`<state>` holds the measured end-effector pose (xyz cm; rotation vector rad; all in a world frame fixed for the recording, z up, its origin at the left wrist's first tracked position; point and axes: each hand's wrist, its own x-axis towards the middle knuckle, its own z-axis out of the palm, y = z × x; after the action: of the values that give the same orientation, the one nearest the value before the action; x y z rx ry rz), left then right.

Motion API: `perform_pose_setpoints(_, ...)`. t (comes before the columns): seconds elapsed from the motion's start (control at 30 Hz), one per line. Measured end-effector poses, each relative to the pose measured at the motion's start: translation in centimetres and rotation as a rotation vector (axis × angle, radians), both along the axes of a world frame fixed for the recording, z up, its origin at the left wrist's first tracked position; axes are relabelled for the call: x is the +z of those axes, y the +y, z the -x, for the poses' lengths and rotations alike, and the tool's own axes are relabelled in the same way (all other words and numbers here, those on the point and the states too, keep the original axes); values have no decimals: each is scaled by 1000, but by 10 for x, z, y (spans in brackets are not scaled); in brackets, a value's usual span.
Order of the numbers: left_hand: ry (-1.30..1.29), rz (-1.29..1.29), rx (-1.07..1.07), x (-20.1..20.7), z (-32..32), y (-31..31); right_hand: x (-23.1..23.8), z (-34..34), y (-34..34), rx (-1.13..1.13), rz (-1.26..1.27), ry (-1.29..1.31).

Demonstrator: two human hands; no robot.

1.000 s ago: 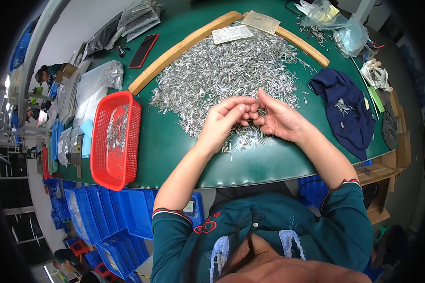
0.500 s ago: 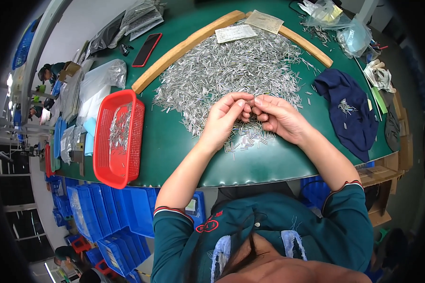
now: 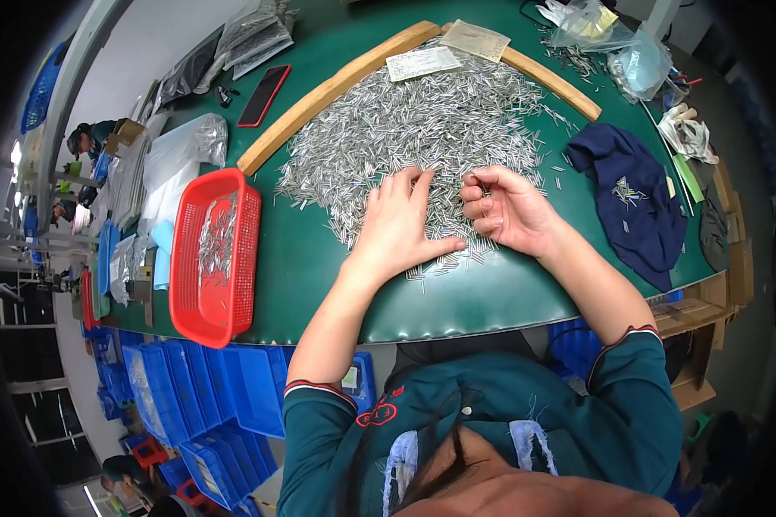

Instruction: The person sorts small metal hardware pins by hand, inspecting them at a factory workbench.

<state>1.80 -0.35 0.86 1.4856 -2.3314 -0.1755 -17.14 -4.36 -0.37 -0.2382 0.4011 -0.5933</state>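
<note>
A broad heap of small silvery metal pins (image 3: 422, 112) covers the middle of the green table. My left hand (image 3: 392, 226) lies palm down on the near part of the heap, its thumb spread wide from the other fingers. To its right, my right hand (image 3: 516, 214) is held just over the heap with its fingers curled in and the thumb and forefinger pinched together. Whatever is in that pinch is too small to make out. A red plastic basket (image 3: 248, 250) with more pins in it stands left of my left hand.
Two wooden bars (image 3: 336, 96) (image 3: 553, 84) frame the heap's far side, with paper slips (image 3: 422, 64) beside them. A red-edged phone (image 3: 265, 96) lies at far left. A dark blue cloth (image 3: 634, 202) with pins on it is at right. Blue bins (image 3: 254, 392) stand below the table's left edge.
My hands were together over the heap, fingertips meeting. Now they are apart: the left has dropped onto the pins and spread its thumb, while the right stays raised and pinched.
</note>
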Motion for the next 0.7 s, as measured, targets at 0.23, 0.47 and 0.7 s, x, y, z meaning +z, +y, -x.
perform_pose_setpoints(0.23, -39, 221, 21, -12, 7, -15, 11, -4, 3, -123, 108, 194)
perform_pose_setpoints(0.47, 139, 222, 46, -13, -3, -18, 10, -1, 3, -106, 236, 343)
perform_pose_setpoints(0.7, 553, 85, 18, -7, 5, -10, 15, -9, 12, -43, 440, 593)
